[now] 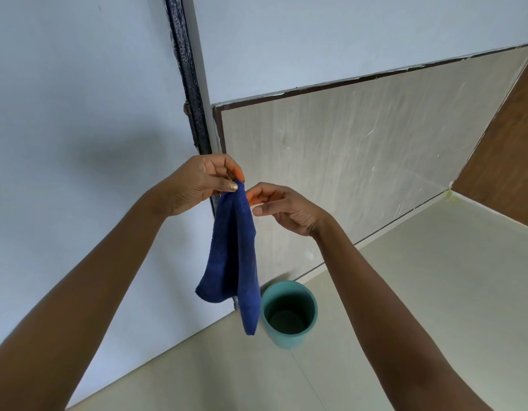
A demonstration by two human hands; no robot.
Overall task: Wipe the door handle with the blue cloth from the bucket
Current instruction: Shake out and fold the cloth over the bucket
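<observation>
A dark blue cloth (231,256) hangs in the air, pinched at its top corner by my left hand (197,182). My right hand (282,207) is just to the right of that corner, fingers curled and slightly apart, close to the cloth's top edge but holding nothing that I can see. Below the cloth a teal bucket (289,314) stands on the floor against the wall, and it looks empty inside. No door handle is in view.
A pale door or panel (78,143) fills the left, with a black frame strip (191,84) along its edge. Beige wall tiling (360,158) is behind the bucket. A brown wooden surface (506,143) is at the right. The floor (405,292) is light tile.
</observation>
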